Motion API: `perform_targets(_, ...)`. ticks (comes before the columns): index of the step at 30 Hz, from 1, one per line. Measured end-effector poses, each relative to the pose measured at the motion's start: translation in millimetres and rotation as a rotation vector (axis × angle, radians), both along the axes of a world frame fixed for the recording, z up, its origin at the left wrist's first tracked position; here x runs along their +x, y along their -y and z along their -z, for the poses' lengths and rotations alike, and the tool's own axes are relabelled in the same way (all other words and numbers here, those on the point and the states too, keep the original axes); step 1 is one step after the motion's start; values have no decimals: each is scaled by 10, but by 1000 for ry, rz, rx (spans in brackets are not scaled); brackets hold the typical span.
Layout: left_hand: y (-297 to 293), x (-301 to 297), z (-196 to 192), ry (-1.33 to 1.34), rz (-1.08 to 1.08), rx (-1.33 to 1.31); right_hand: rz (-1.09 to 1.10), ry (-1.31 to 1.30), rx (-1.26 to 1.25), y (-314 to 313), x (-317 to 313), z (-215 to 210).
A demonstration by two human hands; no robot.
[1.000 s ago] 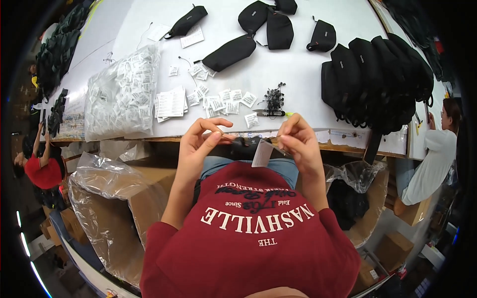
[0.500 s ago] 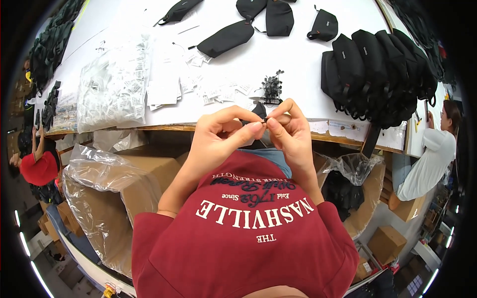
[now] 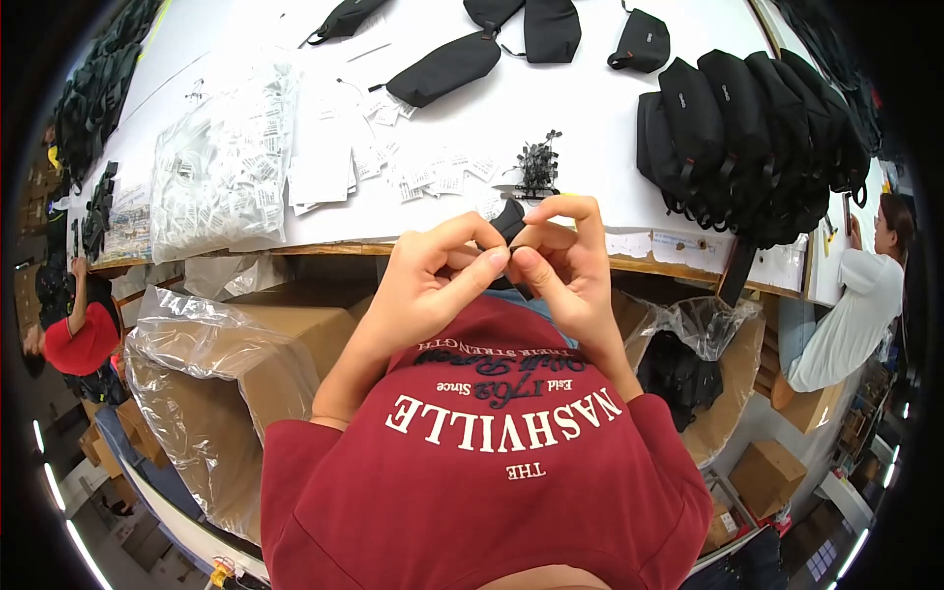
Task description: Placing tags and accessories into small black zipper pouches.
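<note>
Just past the table's near edge, my left hand (image 3: 440, 272) and my right hand (image 3: 570, 267) meet, thumbs against index fingers. Pinched between them is a small black piece, mostly hidden by the fingertips, so its exact kind cannot be told. A black fabric pouch (image 3: 509, 218) shows in part behind the fingers; whether the small piece joins it is unclear. Beyond the hands, a bunch of small black plastic pieces (image 3: 538, 169) lies on the white table (image 3: 590, 128). Loose white printed tags (image 3: 447, 177) are scattered to its left.
A clear bag of white tags (image 3: 221, 167) and a paper stack (image 3: 322, 177) lie left. Black pouches (image 3: 444, 71) lie at the back; more are piled (image 3: 728, 128) at right. Plastic-lined cartons (image 3: 211, 383) stand below the edge. Co-workers (image 3: 851, 305) are at both sides.
Both hands have shifted slightly left, still pinching the small black piece. My right index finger is raised and more bent, and more of the black pouch shows behind the fingers.
</note>
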State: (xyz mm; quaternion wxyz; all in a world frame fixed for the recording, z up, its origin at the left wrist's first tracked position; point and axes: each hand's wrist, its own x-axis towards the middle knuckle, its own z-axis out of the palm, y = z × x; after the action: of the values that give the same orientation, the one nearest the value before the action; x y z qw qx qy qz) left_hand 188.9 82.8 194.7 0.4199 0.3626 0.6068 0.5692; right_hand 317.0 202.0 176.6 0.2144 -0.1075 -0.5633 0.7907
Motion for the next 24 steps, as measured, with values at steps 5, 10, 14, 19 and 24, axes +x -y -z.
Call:
perform_targets(5, 1, -56, -1, -10, 69, -26, -105, 80, -43, -54, 35, -4)
perform_targets(10, -23, -200, 203, 236, 155, -17, -228, 40, -75, -42, 33, -36)
perform_targets(14, -45, -41, 345, 112, -79, 149, -211, -21, -169, -66, -43, -44)
perform_targets(19, 418, 119, 830, 33, -191, 18, -345, -182, -393, 32, -113, -142)
perform_targets(24, 536, 253, 896, 57, -156, 162, -831, -313, -337, 81, -282, -107)
